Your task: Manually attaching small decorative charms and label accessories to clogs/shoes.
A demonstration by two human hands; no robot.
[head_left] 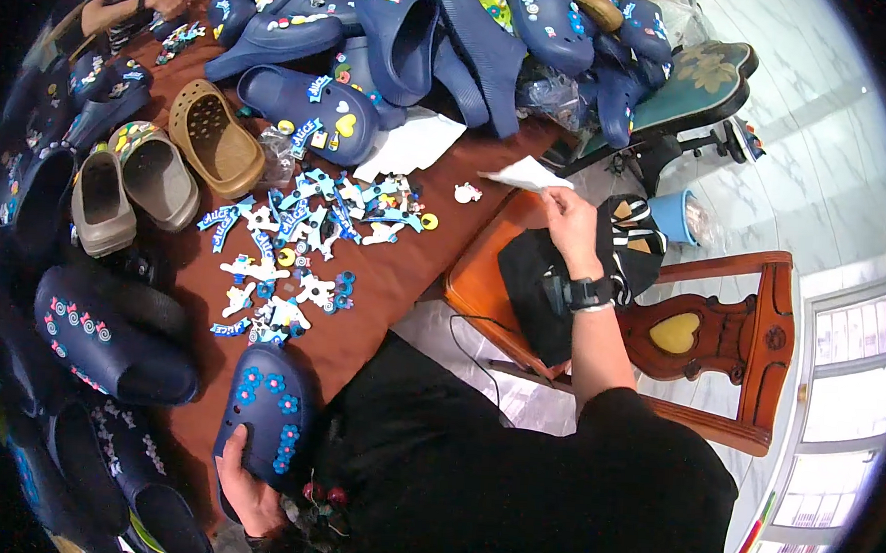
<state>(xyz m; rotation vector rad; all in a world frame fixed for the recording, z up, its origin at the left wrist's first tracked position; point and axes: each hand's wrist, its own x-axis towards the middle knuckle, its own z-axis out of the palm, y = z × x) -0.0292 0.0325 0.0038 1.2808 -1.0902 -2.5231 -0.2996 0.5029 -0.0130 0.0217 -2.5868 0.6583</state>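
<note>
Left hand point(246, 492) clamped on navy clog point(267, 423) at 7 o'clock on the table point(404, 264), right hand point(566, 215) pinching white paper point(524, 174) at 1 o'clock; risk: sleeve sweeps the loose charms point(305, 239) off the edge.

Left hand point(247, 487) partly hidden beneath clog point(266, 407).

Small home workshop for decorating clogs: a heap of navy clogs point(456, 27) on a brown counter point(383, 273), loose charms point(305, 239) spread out (blue and white mostly), wooden chair point(730, 342), tiled floor point(809, 166), window point(843, 378) w/ daylight.
</note>
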